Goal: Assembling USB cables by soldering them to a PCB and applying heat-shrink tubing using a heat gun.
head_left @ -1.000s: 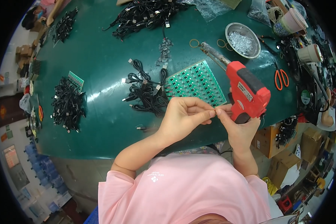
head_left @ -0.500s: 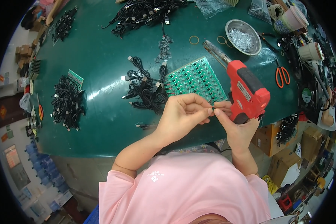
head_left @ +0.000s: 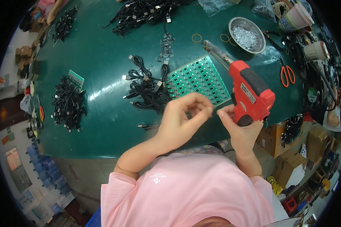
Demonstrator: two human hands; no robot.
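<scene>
My right hand (head_left: 236,126) is wrapped round the handle of a red pistol-shaped soldering gun (head_left: 250,85). Its long metal barrel points away and to the left, over the table. The thumb and forefinger of that hand stick out toward my left hand (head_left: 185,117). My left thumb and fingertips are pinched together, slightly smeared; whatever they hold, if anything, is too small to make out. A narrow gap separates the two hands. Just beyond them lies a green circuit board panel (head_left: 199,77) with rows of small parts. Black USB cables (head_left: 147,89) lie against its left side, with red wire ends at its edge.
On the green table (head_left: 106,138), another cable bundle (head_left: 68,102) lies left, and a cable pile (head_left: 140,17) at the back. Small metal connectors (head_left: 166,47) sit behind the panel. A metal bowl (head_left: 262,43) of shiny pieces and orange-handled scissors (head_left: 287,75) are at right.
The fingertips of both hands met before; now my left hand has drawn a little to the left, opening a gap. The soldering gun has hardly moved.
</scene>
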